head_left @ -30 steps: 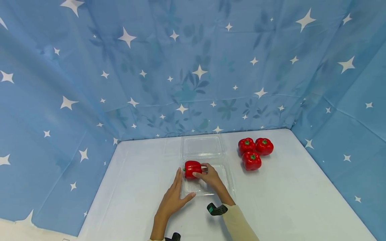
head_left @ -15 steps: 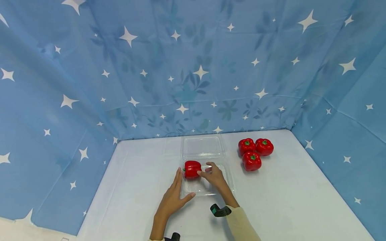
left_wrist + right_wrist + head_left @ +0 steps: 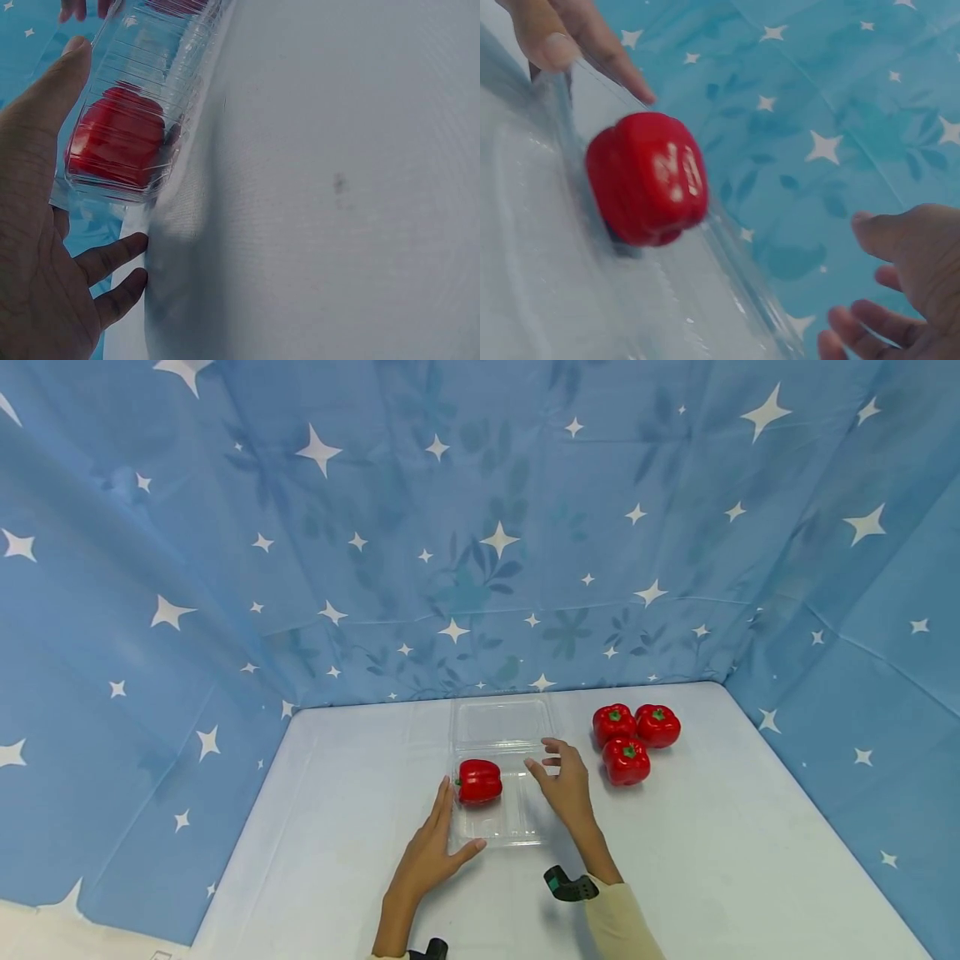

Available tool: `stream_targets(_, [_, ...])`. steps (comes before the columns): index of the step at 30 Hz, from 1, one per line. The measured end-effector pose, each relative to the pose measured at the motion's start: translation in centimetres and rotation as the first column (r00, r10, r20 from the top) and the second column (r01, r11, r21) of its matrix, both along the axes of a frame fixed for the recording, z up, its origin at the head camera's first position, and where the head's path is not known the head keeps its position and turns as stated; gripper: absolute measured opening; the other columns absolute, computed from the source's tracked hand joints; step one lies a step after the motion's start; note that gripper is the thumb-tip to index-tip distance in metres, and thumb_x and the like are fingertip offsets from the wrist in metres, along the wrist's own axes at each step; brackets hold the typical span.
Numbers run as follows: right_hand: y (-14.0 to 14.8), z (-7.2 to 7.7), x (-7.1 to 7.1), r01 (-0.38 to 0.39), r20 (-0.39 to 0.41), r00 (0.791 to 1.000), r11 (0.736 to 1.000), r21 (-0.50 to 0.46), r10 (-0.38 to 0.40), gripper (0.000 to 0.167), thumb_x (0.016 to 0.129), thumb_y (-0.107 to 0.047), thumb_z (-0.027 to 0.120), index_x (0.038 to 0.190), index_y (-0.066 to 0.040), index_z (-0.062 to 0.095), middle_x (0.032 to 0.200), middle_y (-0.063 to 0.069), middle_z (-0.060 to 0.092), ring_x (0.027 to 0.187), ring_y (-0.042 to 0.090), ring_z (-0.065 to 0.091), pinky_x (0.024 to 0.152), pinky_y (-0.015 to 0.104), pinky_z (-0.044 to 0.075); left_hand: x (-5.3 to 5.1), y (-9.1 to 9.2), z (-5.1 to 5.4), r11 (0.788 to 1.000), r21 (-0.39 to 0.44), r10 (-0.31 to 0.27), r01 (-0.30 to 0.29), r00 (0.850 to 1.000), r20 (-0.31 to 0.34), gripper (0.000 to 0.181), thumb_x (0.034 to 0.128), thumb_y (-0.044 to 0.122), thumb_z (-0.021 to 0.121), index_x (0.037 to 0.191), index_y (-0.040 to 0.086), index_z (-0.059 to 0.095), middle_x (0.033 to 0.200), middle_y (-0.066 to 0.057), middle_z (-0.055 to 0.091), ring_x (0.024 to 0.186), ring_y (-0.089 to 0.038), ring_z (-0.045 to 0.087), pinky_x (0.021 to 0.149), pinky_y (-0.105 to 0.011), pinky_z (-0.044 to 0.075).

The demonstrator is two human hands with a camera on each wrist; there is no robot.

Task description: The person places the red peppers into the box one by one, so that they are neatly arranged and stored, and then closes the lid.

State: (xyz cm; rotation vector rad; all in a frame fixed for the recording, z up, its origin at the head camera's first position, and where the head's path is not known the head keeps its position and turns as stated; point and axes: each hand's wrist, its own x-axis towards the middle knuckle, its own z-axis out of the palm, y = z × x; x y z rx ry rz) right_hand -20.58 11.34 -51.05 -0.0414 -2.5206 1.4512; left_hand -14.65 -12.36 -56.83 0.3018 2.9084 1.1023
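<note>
Boxed pepper: in the clear box, close by its left wall — lying on its side, stem to the left, long axis running left to right.
Right hand: I have it over the right part of the box, apart from the boxed pepper; thumb and fingers are spread and loosely bent, with nothing between them.
Left hand: fingers straight along the box's left wall, thumb spread toward the near edge. It pinches nothing; I cannot tell from my feeds how firmly it presses the plastic.
Lid: laid back on the far side of the box.
Loose peppers: three bunched right of the box, stems up — near pepper, far-left pepper, far-right pepper.
Key relation: the right hand sits between the boxed pepper on its left and the near pepper just to its right, which stands with its stem axis upright. The left hand is well apart from those three.
Surroundings: white table, starry blue curtain beyond.
</note>
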Motion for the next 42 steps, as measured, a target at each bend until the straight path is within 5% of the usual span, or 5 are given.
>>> stream_targets(7, [2.3,0.6,-0.1,0.152,-0.184,0.97,0.988,-0.038,-0.157,0.049,0.084,-0.017,0.077,0.126,-0.005,0.056,0.125,0.016,0.057,0.11,0.031,0.062,0.081,0.048,0.059,0.1,-0.1,0.1,1.0,0.008,-0.001,0.001,1.0,-0.001,0.103,0.0822,0.064,0.063,0.159,0.021,0.009,0.166,0.007,0.007,0.147,-0.029,0.031,0.103,-0.062,0.043])
stream_targets(14, [4.6,0.6,-0.1,0.332,-0.321,0.886,0.941,-0.069,-0.336,0.051,0.082,-0.012,0.078,0.127,-0.001,0.056,0.128,0.021,0.053,0.123,0.033,0.05,0.09,0.057,0.054,0.0,-0.1,0.0,1.0,0.011,-0.002,0.002,1.0,0.003,0.103,0.0822,0.063,0.064,0.159,0.022,0.009,0.166,0.007,0.007,0.147,-0.029,0.03,0.103,-0.062,0.042])
stream_targets(24, [7.0,-0.5,0.0,0.503,-0.224,0.835,0.862,-0.061,-0.503,0.062,0.081,-0.014,0.079,0.135,-0.005,0.05,0.14,0.019,0.043,0.133,0.032,0.036,0.098,0.063,0.047,0.1,0.0,0.1,1.0,0.014,-0.005,0.005,1.0,0.001,0.102,0.0825,0.062,0.064,0.159,0.021,0.009,0.166,0.007,0.006,0.148,-0.029,0.029,0.103,-0.065,0.041])
stream_targets(30, [7.8,-1.8,0.2,0.53,-0.091,0.843,0.848,-0.023,-0.53,0.076,0.081,-0.019,0.078,0.145,-0.008,0.038,0.147,0.019,0.035,0.139,0.032,0.03,0.102,0.064,0.044,0.1,0.0,-0.1,1.0,0.011,-0.007,0.007,1.0,0.002,0.103,0.0822,0.063,0.064,0.159,0.022,0.008,0.166,0.007,0.005,0.147,-0.029,0.03,0.104,-0.063,0.042])
stream_targets(42, [8.5,-4.0,0.0,0.461,0.047,0.888,0.885,-0.069,-0.458,0.097,0.083,-0.018,0.076,0.155,-0.009,0.012,0.149,0.025,0.023,0.14,0.039,0.025,0.105,0.066,0.039,0.1,-0.1,-0.1,1.0,0.013,-0.01,0.01,1.0,0.007,0.104,0.0814,0.069,0.06,0.159,0.024,0.008,0.165,0.009,0.004,0.148,-0.029,0.029,0.103,-0.063,0.042])
